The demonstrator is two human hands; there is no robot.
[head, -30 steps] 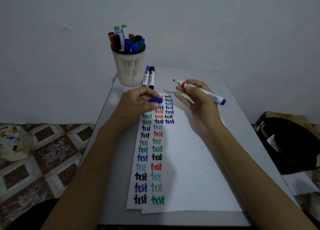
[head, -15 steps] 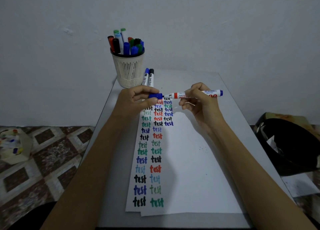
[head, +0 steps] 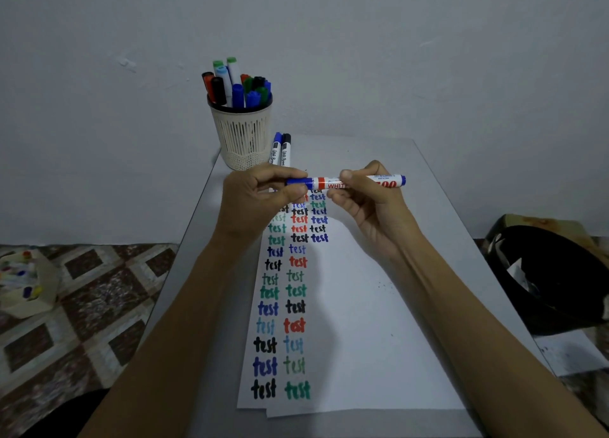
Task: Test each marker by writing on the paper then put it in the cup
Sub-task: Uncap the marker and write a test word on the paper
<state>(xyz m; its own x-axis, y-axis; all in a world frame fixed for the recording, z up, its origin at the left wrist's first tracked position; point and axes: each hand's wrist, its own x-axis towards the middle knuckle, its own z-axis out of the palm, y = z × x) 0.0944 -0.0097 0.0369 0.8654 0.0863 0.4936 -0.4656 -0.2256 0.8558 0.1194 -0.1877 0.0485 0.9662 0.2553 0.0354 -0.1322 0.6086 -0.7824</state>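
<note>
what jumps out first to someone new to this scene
The paper in the middle of the table is lined with columns of the word test in black, blue, green and red. Over its far end the left hand and right hand hold one marker level between them. Behind, a cup stands crammed with markers.

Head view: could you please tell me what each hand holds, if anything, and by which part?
One marker, held by both: the left hand pinches its blue-capped end, the right hand grips the middle of its barrel.
</note>
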